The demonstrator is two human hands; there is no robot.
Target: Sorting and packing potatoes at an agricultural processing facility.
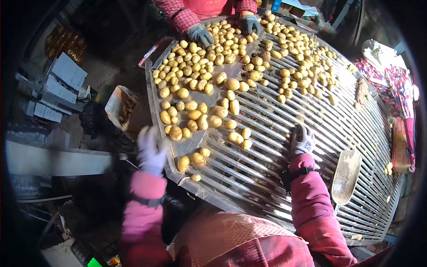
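Observation:
Many potatoes (196, 66) lie on a metal sorting table, partly on its flat plate (190, 145) and partly on its slatted bars (260, 116). My left hand (151, 150), in a pale glove and blurred, is just off the table's left edge, beside the potatoes; its fingers look apart, and no held thing shows. My right hand (302, 140), in a whitish glove, rests on the bars at the middle, near a small potato at its fingertips; whether it holds anything is hidden. A metal scoop (347, 177) lies on the bars to its right.
Opposite, a person's gloved hands (201, 34) touch the potatoes. Left of the table stands an open sack (115, 106) with potatoes inside. White boxes (68, 71) are stacked farther left, below a brown net sack (65, 45). Patterned cloth (397, 80) lies beyond the right edge.

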